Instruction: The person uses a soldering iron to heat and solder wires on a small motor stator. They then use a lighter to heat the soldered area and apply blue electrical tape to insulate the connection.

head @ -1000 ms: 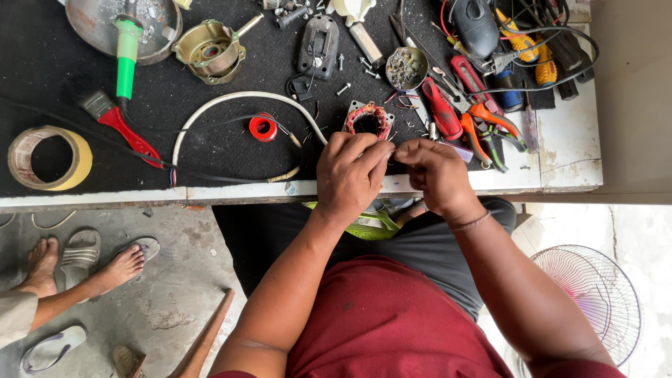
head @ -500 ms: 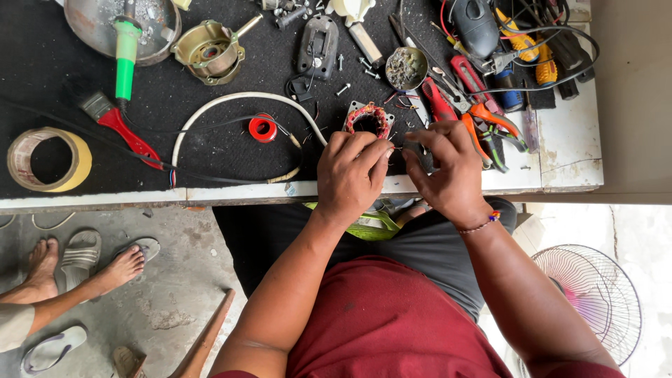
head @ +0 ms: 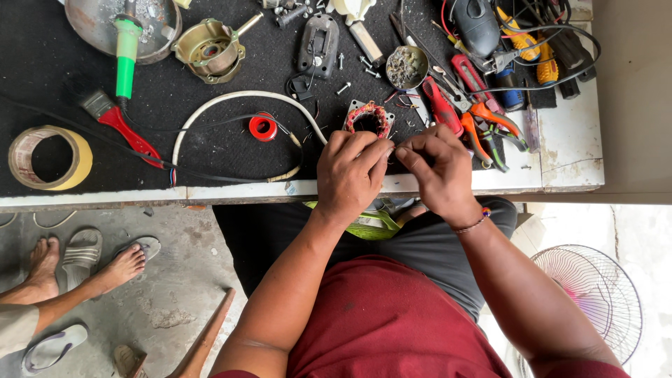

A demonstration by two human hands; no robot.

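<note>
A small motor stator (head: 369, 117) with copper-red windings lies on the black mat near the bench's front edge. My left hand (head: 350, 173) rests just below it, fingers curled, fingertips touching its lower side. My right hand (head: 439, 166) sits beside it to the right, thumb and forefinger pinched together where the two hands meet; a thin wire seems to be between them, but it is too small to be sure. A bead bracelet is on my right wrist.
A white cable loop (head: 231, 105) with a red tape roll (head: 262, 127) lies left of the stator. Pliers and cutters (head: 483, 119) lie to the right, a tape roll (head: 49, 157) far left. Another person's feet (head: 84, 269) stand at lower left; a fan grille (head: 595, 301) at lower right.
My right hand has moved up and left from the bench edge to meet the left hand by the stator. The left hand has barely shifted.
</note>
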